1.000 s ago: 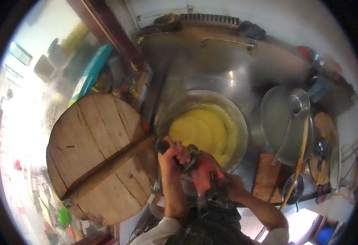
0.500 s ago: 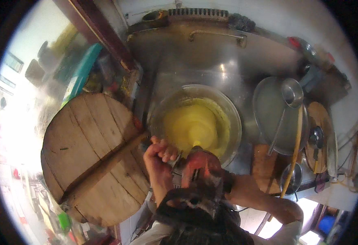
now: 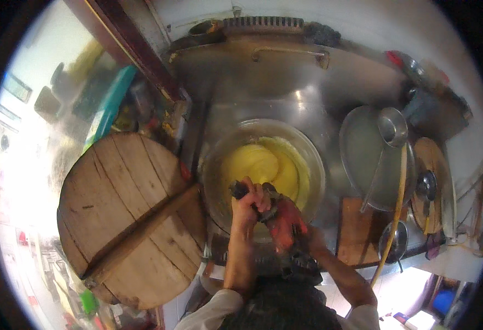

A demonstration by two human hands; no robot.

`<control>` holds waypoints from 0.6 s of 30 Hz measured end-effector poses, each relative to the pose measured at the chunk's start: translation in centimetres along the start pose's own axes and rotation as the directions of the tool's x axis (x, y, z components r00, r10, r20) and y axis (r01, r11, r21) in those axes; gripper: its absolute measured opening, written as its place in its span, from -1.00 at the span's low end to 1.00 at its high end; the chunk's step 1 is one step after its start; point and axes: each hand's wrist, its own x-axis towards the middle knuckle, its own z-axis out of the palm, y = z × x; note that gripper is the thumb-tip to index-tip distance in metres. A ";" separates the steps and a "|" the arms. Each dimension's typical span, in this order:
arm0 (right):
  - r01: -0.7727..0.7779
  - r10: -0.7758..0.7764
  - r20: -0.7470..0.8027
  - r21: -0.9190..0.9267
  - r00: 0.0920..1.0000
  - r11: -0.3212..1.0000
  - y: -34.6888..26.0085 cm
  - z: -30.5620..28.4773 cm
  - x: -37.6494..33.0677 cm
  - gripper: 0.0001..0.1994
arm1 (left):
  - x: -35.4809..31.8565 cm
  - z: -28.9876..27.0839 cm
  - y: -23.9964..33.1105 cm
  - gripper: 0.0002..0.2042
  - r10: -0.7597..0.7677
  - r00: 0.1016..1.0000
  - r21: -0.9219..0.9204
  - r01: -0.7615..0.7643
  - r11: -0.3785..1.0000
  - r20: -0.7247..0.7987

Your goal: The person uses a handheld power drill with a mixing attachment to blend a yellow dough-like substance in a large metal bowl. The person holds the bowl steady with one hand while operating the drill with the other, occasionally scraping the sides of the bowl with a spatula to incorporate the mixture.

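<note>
A wide metal bowl stands in front of me, holding a thick, smooth yellow mixture with swirl marks on its surface. Above the bowl's near side is a red and black power drill. My left hand is closed around its black side handle, whose end sticks out past the fingers. Behind the red body, my right hand grips the drill's rear part, its fingers partly hidden. Whatever is fitted to the drill's front is hidden by the tool and my hands.
A round wooden lid with a crossbar lies left of the bowl. To the right are an oval metal basin, a ladle with a long wooden handle, a brown board and a small pan. A metal backsplash rises behind.
My left hand and the drill have shifted right, and the drill is tilted differently. My right elbow has drawn in toward me. The swirl in the yellow mixture has changed shape.
</note>
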 end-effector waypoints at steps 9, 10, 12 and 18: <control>0.099 0.014 0.341 -0.313 0.940 0.945 -9.3 -10.2 -6.6 -0.62 | -4.6 1.9 6.6 -0.87 0.025 0.971 -0.207 -0.075 0.975 -0.238; 0.140 -0.021 0.397 -0.276 0.918 0.951 -10.0 -10.2 -6.1 -0.61 | -5.3 2.0 7.4 -0.87 0.076 0.964 -0.185 -0.125 0.975 -0.253; 0.124 -0.074 0.379 -0.110 0.922 0.986 -10.0 -8.2 -4.6 -0.59 | -5.1 2.1 8.3 -0.87 0.148 0.947 -0.076 -0.177 0.981 -0.286; -0.002 -0.002 0.125 0.031 0.992 1.000 -2.5 -1.3 -0.5 -0.61 | -0.3 -0.4 3.0 -0.87 0.065 0.995 0.005 -0.065 0.998 -0.078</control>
